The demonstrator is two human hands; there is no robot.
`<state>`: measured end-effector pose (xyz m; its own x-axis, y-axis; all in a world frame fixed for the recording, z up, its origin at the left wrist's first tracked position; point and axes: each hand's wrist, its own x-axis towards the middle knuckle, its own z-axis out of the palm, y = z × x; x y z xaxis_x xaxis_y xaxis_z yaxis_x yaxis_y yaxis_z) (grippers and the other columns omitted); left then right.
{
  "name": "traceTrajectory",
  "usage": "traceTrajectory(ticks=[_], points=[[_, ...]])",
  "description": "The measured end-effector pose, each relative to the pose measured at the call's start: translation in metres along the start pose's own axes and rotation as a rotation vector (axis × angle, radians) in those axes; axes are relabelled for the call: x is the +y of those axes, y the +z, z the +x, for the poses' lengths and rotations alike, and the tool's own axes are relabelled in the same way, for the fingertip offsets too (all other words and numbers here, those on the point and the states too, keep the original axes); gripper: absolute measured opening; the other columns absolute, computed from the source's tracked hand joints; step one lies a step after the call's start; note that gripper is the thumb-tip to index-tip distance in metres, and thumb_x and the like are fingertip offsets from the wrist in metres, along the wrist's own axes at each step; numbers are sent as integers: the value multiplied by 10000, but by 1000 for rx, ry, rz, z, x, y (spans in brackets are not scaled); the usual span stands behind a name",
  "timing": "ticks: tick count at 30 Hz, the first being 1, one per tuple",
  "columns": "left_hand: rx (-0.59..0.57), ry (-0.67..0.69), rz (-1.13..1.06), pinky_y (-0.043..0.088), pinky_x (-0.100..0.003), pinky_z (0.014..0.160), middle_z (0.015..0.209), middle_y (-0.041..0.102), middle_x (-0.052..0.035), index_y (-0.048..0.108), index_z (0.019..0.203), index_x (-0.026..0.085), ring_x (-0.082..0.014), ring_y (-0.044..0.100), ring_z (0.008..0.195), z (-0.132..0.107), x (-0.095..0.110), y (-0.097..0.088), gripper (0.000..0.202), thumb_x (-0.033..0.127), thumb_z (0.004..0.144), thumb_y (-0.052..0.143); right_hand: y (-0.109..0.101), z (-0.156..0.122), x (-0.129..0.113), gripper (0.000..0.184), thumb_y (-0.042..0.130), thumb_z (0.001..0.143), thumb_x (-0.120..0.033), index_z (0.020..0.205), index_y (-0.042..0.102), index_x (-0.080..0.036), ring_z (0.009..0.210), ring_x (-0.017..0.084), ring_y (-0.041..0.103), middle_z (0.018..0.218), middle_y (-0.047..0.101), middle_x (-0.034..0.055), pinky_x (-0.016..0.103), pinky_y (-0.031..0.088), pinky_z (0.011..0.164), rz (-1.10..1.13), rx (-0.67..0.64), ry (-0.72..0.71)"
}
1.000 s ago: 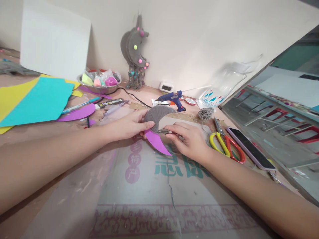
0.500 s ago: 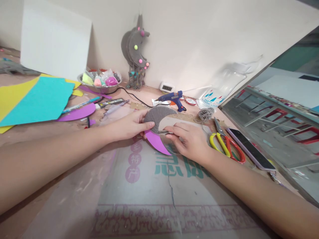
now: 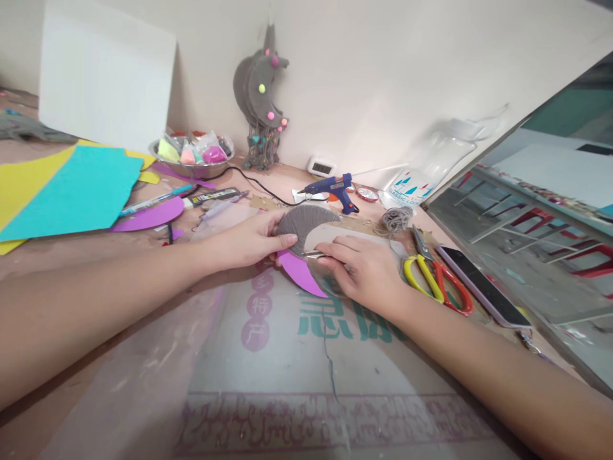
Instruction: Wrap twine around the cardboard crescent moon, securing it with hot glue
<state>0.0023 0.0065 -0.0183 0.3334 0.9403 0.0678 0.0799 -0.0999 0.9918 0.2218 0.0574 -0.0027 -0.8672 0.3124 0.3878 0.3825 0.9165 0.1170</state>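
Observation:
My left hand (image 3: pixel 256 239) is closed on the left side of a grey yarn-wrapped crescent (image 3: pixel 299 223), its thumb pressed on the front. A purple paper crescent (image 3: pixel 299 271) sticks out below; whether it is fixed behind the grey one is hidden. My right hand (image 3: pixel 361 265) is closed in a pinch at the crescent's inner curve. A thin, dark, slightly shiny piece shows at its fingertips; I cannot tell whether it is yarn or a tool. A blue glue gun (image 3: pixel 332 188) lies just behind the crescent.
Scissors (image 3: pixel 435 275), a phone (image 3: pixel 483 284) and a yarn ball (image 3: pixel 396 219) lie on the right. A metal bowl (image 3: pixel 191 169) of bagged coloured clay and turquoise sheet (image 3: pixel 76 191) are at left. A moon ornament (image 3: pixel 261 89) hangs on the wall. Printed plastic (image 3: pixel 225 364) covers the table front.
Both hands stay almost in place. The thin piece at my right fingertips shows slightly more clearly at the crescent's inner edge.

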Motion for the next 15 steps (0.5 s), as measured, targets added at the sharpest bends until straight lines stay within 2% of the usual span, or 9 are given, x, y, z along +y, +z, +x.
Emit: traceTrajectory(ticks=[9, 15], points=[[45, -30, 16, 353, -182, 471, 620, 517, 44, 447, 925, 166, -63, 470, 483, -2, 8, 4, 195, 321, 830, 518, 3, -2, 2, 244, 430, 900, -288, 1014, 611, -171, 693, 134, 541, 783, 623, 33, 255, 363, 609, 57, 66, 17], [46, -41, 15, 348, -185, 472, 595, 526, 42, 447, 933, 167, -72, 476, 482, -2, 8, 5, 184, 310, 835, 509, 4, -3, 3, 239, 433, 898, -296, 1009, 610, -180, 694, 142, 536, 779, 619, 34, 262, 359, 614, 52, 55, 9]])
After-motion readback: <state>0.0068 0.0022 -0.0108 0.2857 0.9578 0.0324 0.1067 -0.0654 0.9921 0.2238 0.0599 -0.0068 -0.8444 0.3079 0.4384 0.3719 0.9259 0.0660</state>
